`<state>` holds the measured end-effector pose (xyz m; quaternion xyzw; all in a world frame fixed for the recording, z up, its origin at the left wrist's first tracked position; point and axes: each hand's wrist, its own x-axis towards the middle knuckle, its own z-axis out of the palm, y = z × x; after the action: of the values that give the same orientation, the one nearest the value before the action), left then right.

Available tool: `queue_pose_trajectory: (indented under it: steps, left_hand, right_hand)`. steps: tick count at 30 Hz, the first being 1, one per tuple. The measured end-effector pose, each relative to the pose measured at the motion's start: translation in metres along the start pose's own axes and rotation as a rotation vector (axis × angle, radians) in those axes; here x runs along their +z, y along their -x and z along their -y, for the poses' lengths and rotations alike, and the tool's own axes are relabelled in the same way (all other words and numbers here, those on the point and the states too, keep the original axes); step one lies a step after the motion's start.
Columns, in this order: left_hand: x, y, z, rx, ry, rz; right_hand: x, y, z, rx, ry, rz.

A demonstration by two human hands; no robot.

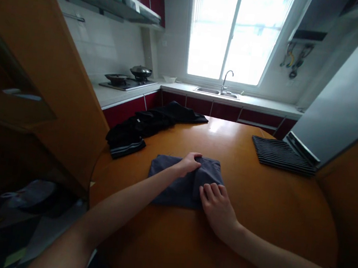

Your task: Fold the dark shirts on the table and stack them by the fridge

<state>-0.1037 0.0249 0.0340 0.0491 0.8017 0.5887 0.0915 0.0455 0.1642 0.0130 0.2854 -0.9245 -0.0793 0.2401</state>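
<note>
A grey-blue folded garment (172,192) lies flat on the table in front of me, its right part folded over toward the middle. My left hand (190,164) reaches across it and pinches the folded flap near the far edge. Over the flap's near right side, my right hand (219,206) has its fingers curled and pressed together on the cloth. The right fingertips hide part of the flap's edge, and the exact hold beneath them is covered.
Black clothing (154,120) with white stripes lies heaped at the table's far left. A folded black-and-white striped cloth (282,154) rests at the far right. The round wooden table (254,213) stands between wooden panels. Behind are a stove (128,84), a sink (218,92) and a window.
</note>
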Motion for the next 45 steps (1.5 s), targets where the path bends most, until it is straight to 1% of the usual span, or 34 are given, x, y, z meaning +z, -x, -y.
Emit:
queue_pose_trajectory:
  steps: [3,6,8,10,12,14,16,18,21,24,26,28,30,32,35,38,40,41,43,45]
  left_hand:
    - [-0.001,0.000,0.002,-0.019,-0.008,0.023]
    - [-0.002,-0.002,-0.003,-0.020,-0.012,0.042]
    - [-0.006,-0.005,-0.010,-0.014,-0.015,0.058]
    - [-0.012,-0.008,-0.021,-0.012,-0.018,0.080]
    - [-0.022,-0.012,-0.034,-0.023,-0.041,0.119]
    - [-0.036,-0.013,-0.046,-0.045,-0.075,0.164]
    - [-0.053,-0.012,-0.054,-0.059,-0.090,0.187]
    - [-0.073,-0.008,-0.055,-0.059,-0.070,0.177]
    - [-0.107,0.002,-0.042,-0.059,-0.015,0.156]
    - [-0.136,0.015,-0.016,-0.051,0.004,0.138]
    - [-0.149,0.023,0.006,-0.019,-0.008,0.120]
    - [-0.157,0.028,0.025,0.018,-0.021,0.102]
    - [-0.161,0.031,0.040,0.045,-0.019,0.097]
    - [-0.163,0.031,0.049,0.070,-0.001,0.104]
    - [-0.163,0.028,0.053,0.108,0.002,0.112]
    - [-0.164,0.024,0.057,0.154,-0.072,0.093]
    - [-0.164,0.023,0.061,0.189,-0.137,0.079]
    - [-0.164,0.022,0.064,0.205,-0.165,0.078]
    - [-0.163,0.022,0.067,0.219,-0.197,0.075]
    - [-0.162,0.023,0.068,0.210,-0.204,0.066]
  right_hand:
    - [0.000,-0.002,0.003,0.009,0.013,0.021]
    - [-0.001,-0.007,0.000,0.037,-0.038,0.028]
    - [-0.005,-0.012,-0.003,0.078,-0.093,0.002]
    - [-0.011,-0.017,-0.006,0.109,-0.158,-0.074]
    - [-0.017,-0.024,-0.004,0.112,-0.222,-0.168]
    - [-0.023,-0.032,0.002,0.106,-0.272,-0.225]
    - [-0.027,-0.043,0.012,0.106,-0.308,-0.221]
    - [-0.029,-0.056,0.026,0.096,-0.331,-0.196]
    - [-0.030,-0.075,0.050,0.071,-0.351,-0.166]
    - [-0.027,-0.088,0.076,0.040,-0.360,-0.143]
    - [-0.023,-0.092,0.093,0.017,-0.361,-0.113]
    - [-0.018,-0.093,0.105,-0.010,-0.362,-0.074]
    - [-0.011,-0.094,0.112,-0.043,-0.360,-0.041]
    - [-0.006,-0.095,0.116,-0.067,-0.355,-0.017]
    - [-0.002,-0.096,0.119,-0.073,-0.370,0.026]
    - [-0.005,-0.098,0.114,-0.100,-0.470,0.030]
    - [-0.005,-0.101,0.098,-0.087,-0.597,-0.023]
    - [-0.003,-0.105,0.084,-0.053,-0.665,-0.057]
    - [0.008,-0.116,0.046,0.070,-0.778,-0.105]
    - [0.028,-0.130,0.001,0.271,-0.841,-0.135]
